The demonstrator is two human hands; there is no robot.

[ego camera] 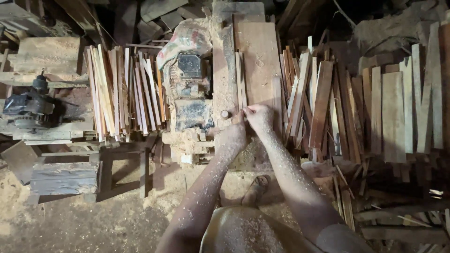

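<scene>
Two dusty hands hold a thin wood strip on the saw table.

The fingers (247,110) of the right hand (258,118) are pinched shut on the near end of a thin wood strip (241,79). The left hand (233,136) sits just beside it, touching the same near end, but I cannot tell if its fingers are closed on it. The strip lies long-ways on the table (255,51), pointing far away, next to a wide flat board. It looks light, stiff and easy to snap, so a good hold is at the near end, with a hand to keep it flat. Left of the hands is a dusty motor (190,89). Further left is a pile of thin strips (124,91). To the right lie many more boards (375,107). Sawdust covers the arms and the floor (93,220).
</scene>
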